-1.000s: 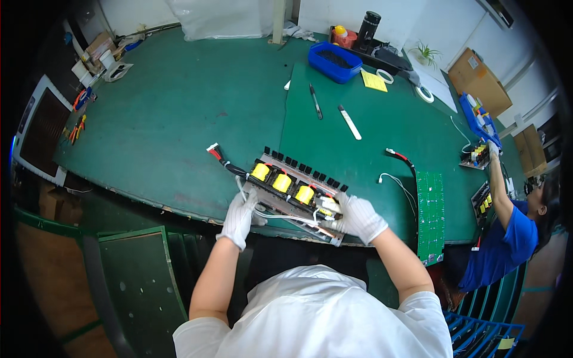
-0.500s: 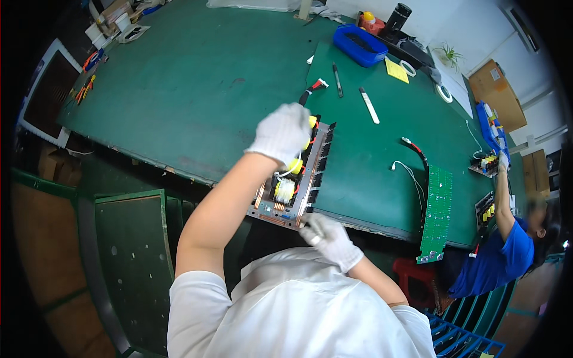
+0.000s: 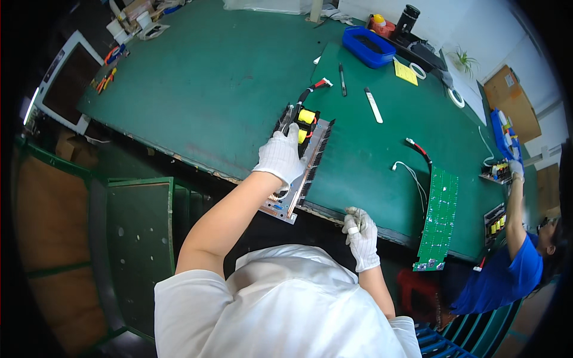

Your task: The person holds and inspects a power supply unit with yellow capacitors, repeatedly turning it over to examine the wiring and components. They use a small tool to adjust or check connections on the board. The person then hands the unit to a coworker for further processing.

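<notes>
A circuit board assembly (image 3: 311,175) with yellow-wrapped coils, copper-coloured strips and a row of black parts along its right side lies at the table's near edge. My left hand (image 3: 280,158), in a white knitted glove, grips its left-middle part; one finger reaches up beside the coils and the palm hides some of the parts. From the board's far end runs a black cable (image 3: 306,93) with red wires and a white connector. My gloved right hand (image 3: 362,237) is closed at the table edge, apart from the board; whatever its curled fingers hold cannot be made out.
A green circuit board (image 3: 438,218) with cables lies to the right. Farther off are a pen (image 3: 342,79), a white-handled tool (image 3: 373,105), a blue tray (image 3: 368,48) and tape rolls (image 3: 456,98). Pliers (image 3: 106,80) lie far left. A co-worker in blue (image 3: 504,277) handles boards at right.
My left hand has slid from the far coils toward me along the board, uncovering those coils. My right hand has left the board's near corner and moved right. The view has shifted slightly.
</notes>
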`<state>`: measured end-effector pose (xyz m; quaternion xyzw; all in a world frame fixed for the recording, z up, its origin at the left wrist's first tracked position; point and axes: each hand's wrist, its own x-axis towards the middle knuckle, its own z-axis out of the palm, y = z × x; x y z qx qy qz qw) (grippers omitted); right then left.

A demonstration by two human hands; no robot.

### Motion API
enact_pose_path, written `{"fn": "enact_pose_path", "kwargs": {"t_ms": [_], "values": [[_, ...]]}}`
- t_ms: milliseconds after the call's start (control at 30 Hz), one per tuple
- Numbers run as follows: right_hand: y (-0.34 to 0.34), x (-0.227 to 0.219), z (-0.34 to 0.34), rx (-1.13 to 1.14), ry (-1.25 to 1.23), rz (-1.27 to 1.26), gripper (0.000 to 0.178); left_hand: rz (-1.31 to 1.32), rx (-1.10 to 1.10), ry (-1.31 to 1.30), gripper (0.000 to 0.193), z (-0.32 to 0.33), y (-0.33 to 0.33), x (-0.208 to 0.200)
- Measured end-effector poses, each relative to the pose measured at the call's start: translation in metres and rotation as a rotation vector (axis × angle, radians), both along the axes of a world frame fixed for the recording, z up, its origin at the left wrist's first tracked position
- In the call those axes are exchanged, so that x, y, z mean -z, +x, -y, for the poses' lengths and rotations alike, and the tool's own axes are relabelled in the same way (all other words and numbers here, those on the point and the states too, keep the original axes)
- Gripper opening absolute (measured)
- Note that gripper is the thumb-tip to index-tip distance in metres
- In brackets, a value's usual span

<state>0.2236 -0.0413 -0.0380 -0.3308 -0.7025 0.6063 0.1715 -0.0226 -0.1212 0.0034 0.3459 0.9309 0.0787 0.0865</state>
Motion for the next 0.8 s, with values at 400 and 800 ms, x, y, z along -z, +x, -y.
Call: {"fn": "enact_pose_path", "kwargs": {"t_ms": [400,800], "values": [[0.031,0.028,-0.069,0.344,0.327,-0.053,0.022,0.090,0.650,0.440,0.070,0.053,-0.034,-0.058],[0.028,0.002,-0.057,0.466,0.365,0.100,0.022,0.224,0.946,0.120,0.061,0.023,-0.011,0.001]]}}
